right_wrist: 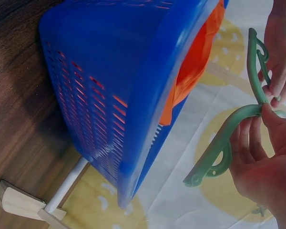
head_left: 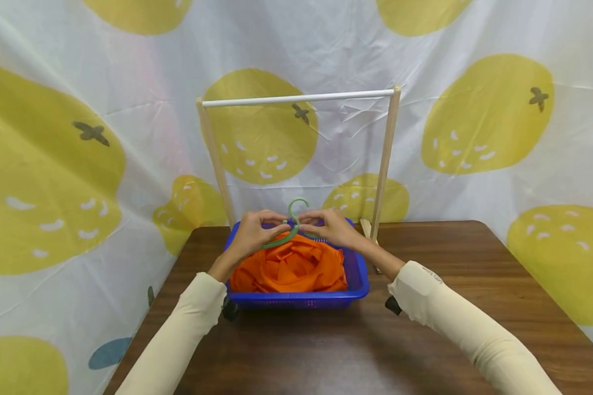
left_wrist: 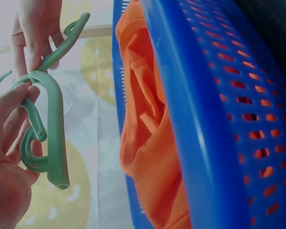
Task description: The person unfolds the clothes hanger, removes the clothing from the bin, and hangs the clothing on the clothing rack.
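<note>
Both hands meet over the far part of a blue plastic basket (head_left: pixel 301 297), holding a green clothes hanger (head_left: pixel 287 239) between them. Its hook (head_left: pixel 298 199) points upward. My left hand (head_left: pixel 256 230) pinches it just left of the hook, thumb and fingers near the centre joint. Opposite, my right hand (head_left: pixel 332 226) pinches the right side close to the same joint. The wrist views show the two hanger arms (left_wrist: pixel 57 129) bent at an angle to each other, each with a small loop. Orange cloth (head_left: pixel 296 266) lies bunched in the basket below the hands.
A rack with a white bar (head_left: pixel 301 99) and wooden uprights (head_left: pixel 386 159) stands behind the basket on the brown wooden table (head_left: pixel 435 252). One wooden foot (right_wrist: pixel 24 202) shows beside the basket. A fruit-print curtain (head_left: pixel 336 49) hangs behind.
</note>
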Demonstrator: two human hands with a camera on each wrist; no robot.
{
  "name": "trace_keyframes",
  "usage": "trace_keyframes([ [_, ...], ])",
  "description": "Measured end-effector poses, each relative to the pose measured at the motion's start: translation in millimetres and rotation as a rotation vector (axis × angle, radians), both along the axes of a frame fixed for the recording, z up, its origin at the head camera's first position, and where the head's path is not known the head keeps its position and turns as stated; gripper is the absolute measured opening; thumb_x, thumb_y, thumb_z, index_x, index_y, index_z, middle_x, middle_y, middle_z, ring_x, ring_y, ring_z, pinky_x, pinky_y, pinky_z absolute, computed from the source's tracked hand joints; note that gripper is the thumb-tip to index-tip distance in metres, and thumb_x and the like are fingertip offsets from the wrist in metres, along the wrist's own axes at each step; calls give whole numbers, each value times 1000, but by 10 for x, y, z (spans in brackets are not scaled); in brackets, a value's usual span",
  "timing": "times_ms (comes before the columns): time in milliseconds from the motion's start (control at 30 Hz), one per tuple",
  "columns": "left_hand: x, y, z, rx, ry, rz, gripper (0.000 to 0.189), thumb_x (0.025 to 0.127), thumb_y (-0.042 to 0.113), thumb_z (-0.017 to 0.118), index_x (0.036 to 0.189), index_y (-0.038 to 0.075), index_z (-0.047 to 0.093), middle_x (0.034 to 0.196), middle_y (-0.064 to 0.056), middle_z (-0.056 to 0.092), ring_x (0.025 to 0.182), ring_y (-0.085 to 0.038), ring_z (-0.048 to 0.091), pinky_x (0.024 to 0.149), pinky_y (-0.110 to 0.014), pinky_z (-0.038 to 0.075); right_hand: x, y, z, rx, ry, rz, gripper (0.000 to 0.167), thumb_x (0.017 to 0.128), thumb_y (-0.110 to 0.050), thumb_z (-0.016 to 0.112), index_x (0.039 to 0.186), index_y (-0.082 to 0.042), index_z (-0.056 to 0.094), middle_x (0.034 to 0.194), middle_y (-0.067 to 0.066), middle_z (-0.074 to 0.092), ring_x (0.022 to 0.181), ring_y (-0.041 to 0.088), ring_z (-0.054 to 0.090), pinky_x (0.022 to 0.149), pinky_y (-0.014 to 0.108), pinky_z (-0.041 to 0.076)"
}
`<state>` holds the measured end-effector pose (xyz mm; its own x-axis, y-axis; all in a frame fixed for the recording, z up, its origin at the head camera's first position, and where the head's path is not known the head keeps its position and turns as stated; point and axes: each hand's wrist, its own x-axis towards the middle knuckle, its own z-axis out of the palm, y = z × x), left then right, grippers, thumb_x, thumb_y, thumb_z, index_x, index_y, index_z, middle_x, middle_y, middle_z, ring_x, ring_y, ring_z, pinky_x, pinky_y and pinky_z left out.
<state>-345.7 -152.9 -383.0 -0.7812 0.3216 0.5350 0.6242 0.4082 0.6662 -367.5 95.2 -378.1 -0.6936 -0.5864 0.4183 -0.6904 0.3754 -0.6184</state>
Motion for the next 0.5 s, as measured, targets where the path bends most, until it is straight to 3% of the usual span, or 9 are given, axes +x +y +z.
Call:
trace_keyframes([
  [267, -27, -202, 69, 38, 16, 45, 22, 91, 21, 83, 110, 10, 82, 106, -7, 77, 96, -27, 75, 81, -44, 61, -66, 20, -87, 12, 11, -4, 24, 99, -14, 72, 121, -4, 76, 100, 8, 79, 91, 23, 75, 80, 43, 60],
  [500, -11, -467, 171, 87, 54, 80, 23, 90, 17, 83, 111, 8, 82, 109, -12, 77, 103, -32, 72, 93, -54, 55, -126, 100, -96, 11, -17, 6, 21, 99, -12, 72, 118, -3, 76, 98, 8, 78, 92, 28, 73, 80, 45, 57],
])
